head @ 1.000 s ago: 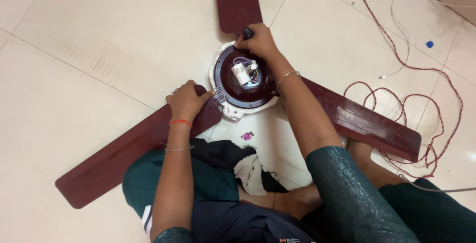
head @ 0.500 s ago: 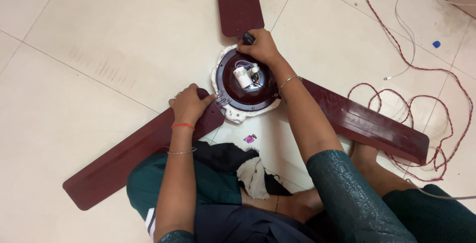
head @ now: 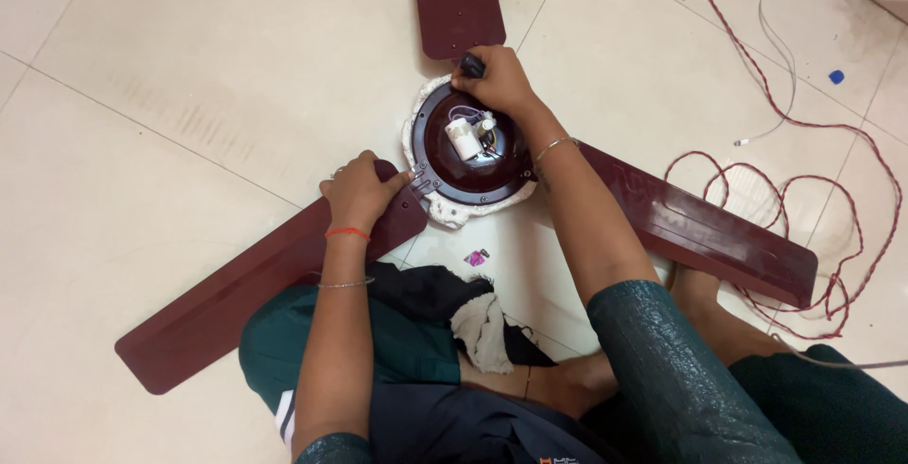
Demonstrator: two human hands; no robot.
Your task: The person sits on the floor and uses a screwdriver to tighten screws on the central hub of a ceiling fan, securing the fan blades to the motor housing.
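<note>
My left hand [head: 362, 190] pins the 7 o'clock blade [head: 236, 298], right hand [head: 497, 81] grips a black tool [head: 472, 65] at the hub's [head: 473, 147] 12 o'clock, so a slip could probably nick those loose wires [head: 463, 114].

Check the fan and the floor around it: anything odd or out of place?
The dark red ceiling fan lies on the floor with its wiring exposed. Tangled red wire sprawls beside one blade, and a small pink scrap lies loose.

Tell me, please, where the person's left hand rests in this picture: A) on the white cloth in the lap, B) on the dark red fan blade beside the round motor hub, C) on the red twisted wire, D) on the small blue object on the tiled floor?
B: the left hand presses on the dark red fan blade where it joins the round motor hub.
</note>
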